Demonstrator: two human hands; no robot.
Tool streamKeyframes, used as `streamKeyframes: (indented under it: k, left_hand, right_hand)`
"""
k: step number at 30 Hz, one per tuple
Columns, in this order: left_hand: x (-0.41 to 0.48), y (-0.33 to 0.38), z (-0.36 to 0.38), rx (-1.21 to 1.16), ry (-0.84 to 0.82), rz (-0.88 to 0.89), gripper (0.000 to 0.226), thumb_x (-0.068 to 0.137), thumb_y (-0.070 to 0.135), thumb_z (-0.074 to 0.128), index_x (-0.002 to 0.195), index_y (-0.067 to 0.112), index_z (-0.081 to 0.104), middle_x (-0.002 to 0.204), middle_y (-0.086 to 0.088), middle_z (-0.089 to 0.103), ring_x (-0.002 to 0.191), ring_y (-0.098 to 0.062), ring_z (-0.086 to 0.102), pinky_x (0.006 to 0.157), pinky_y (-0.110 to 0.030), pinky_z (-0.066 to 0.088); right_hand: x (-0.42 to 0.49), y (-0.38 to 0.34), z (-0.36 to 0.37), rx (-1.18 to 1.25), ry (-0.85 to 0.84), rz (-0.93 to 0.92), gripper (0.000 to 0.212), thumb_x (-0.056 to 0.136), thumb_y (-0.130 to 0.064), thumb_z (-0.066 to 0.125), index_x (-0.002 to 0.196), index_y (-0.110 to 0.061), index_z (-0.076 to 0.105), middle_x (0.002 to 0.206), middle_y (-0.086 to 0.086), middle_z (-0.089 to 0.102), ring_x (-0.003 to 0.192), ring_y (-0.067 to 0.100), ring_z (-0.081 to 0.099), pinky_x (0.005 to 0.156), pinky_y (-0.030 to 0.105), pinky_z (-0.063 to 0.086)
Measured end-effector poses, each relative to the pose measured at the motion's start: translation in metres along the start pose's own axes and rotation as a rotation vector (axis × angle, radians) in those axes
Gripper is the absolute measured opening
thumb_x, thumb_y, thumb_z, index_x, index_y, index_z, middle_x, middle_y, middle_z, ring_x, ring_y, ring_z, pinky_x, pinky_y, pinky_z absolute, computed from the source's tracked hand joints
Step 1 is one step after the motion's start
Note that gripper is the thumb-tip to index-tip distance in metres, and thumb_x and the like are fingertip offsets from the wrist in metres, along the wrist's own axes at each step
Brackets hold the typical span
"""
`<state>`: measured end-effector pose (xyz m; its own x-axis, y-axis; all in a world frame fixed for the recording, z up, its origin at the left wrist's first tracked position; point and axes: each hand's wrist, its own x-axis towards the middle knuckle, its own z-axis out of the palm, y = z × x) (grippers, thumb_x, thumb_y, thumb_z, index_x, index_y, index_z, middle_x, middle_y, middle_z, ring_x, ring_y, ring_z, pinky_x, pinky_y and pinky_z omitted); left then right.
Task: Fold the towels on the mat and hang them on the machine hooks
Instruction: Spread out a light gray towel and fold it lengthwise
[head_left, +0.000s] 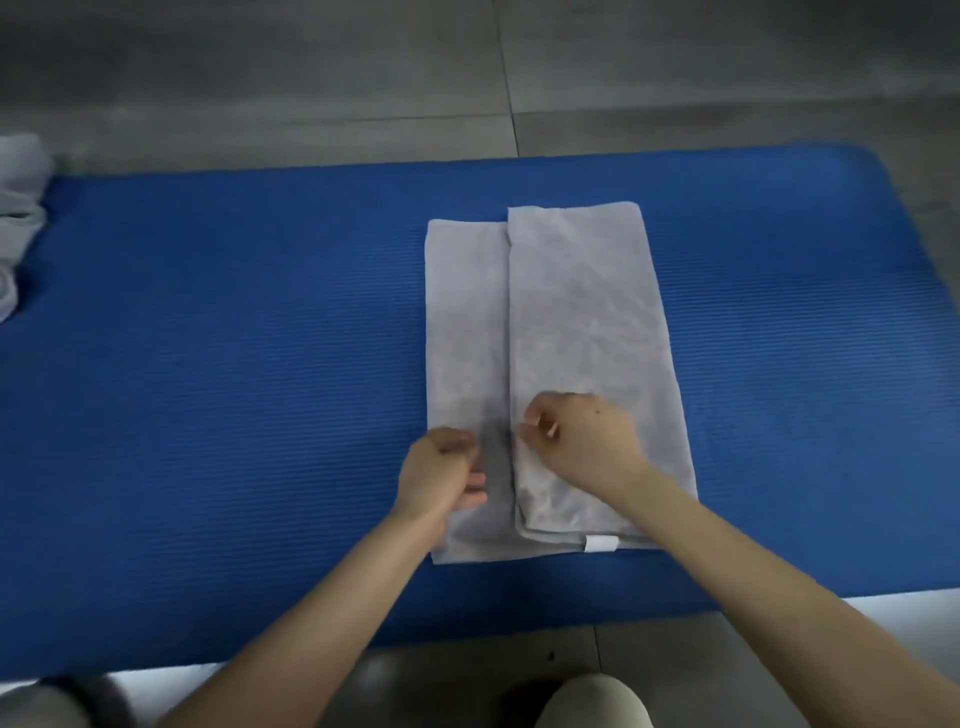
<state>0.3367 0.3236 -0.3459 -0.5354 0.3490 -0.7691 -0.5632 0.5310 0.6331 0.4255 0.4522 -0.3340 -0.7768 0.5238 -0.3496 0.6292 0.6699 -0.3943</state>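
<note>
A pale grey towel (571, 312) lies lengthwise on the blue mat (234, 364), its right part folded over so a long edge runs down its middle. A white tag (601, 544) shows at its near edge. My left hand (441, 473) hovers over the towel's unfolded left strip near the fold edge, fingers loosely curled, holding nothing that I can see. My right hand (576, 436) sits on the folded layer with its fingers curled, seemingly pinching the fold edge. The machine hooks are out of view.
More pale towels (18, 218) are heaped at the mat's far left end. Grey tiled floor (467, 78) lies beyond the mat. My knees (592, 701) show at the bottom edge, in front of the mat.
</note>
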Motion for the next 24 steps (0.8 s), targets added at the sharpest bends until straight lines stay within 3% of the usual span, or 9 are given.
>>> streamKeyframes:
  k: [3,7,12,15,20,24]
  left_hand:
    - [0.004,-0.002,0.009,-0.037,0.020,-0.021,0.013,0.094,0.012,0.049,0.104,0.014,0.056,0.089,-0.007,0.061,0.080,-0.020,0.062,0.066,-0.031,0.056]
    - [0.006,-0.003,0.018,-0.046,0.051,-0.014,0.014,0.092,0.009,0.048,0.092,0.019,0.059,0.088,-0.005,0.063,0.089,-0.023,0.065,0.074,-0.033,0.057]
    - [0.009,-0.007,0.026,0.033,0.023,0.007,0.012,0.087,0.012,0.054,0.097,0.012,0.060,0.083,-0.006,0.066,0.083,-0.021,0.067,0.073,-0.037,0.059]
    - [0.008,-0.011,0.033,0.113,0.013,0.049,0.010,0.082,0.016,0.062,0.091,0.016,0.059,0.084,-0.003,0.067,0.084,-0.019,0.067,0.079,-0.042,0.057]
    - [0.002,-0.016,0.037,0.213,0.039,0.067,0.027,0.078,0.015,0.070,0.082,0.032,0.049,0.085,0.007,0.062,0.084,-0.013,0.064,0.080,-0.034,0.056]
    - [0.001,-0.018,0.037,0.221,0.030,0.050,0.031,0.078,0.010,0.071,0.103,0.020,0.056,0.093,0.004,0.064,0.087,-0.011,0.063,0.080,-0.026,0.054]
  right_hand:
    - [0.053,-0.002,-0.009,-0.020,0.222,0.063,0.028,0.092,-0.033,0.051,0.114,-0.016,0.057,0.105,0.007,0.065,0.101,0.030,0.060,0.078,0.034,0.047]
    - [0.110,-0.011,-0.009,-0.295,0.334,0.035,0.029,0.094,-0.027,0.045,0.115,-0.007,0.050,0.109,0.013,0.058,0.099,0.032,0.055,0.064,0.034,0.035]
    - [0.145,-0.018,-0.004,-0.380,0.275,0.131,0.030,0.093,-0.023,0.047,0.118,-0.009,0.043,0.113,0.014,0.053,0.099,0.031,0.053,0.062,0.034,0.033]
    - [0.149,-0.013,-0.004,-0.330,0.274,0.168,0.037,0.090,-0.015,0.049,0.125,-0.010,0.040,0.115,0.016,0.052,0.099,0.033,0.055,0.063,0.033,0.034]
    - [0.156,-0.020,-0.007,-0.356,0.189,0.189,0.051,0.085,-0.008,0.054,0.132,-0.010,0.035,0.118,0.019,0.051,0.102,0.036,0.056,0.067,0.034,0.037]
    - [0.161,-0.022,-0.011,-0.342,0.164,0.231,0.054,0.081,-0.002,0.055,0.131,-0.009,0.035,0.115,0.018,0.054,0.101,0.033,0.057,0.066,0.033,0.038]
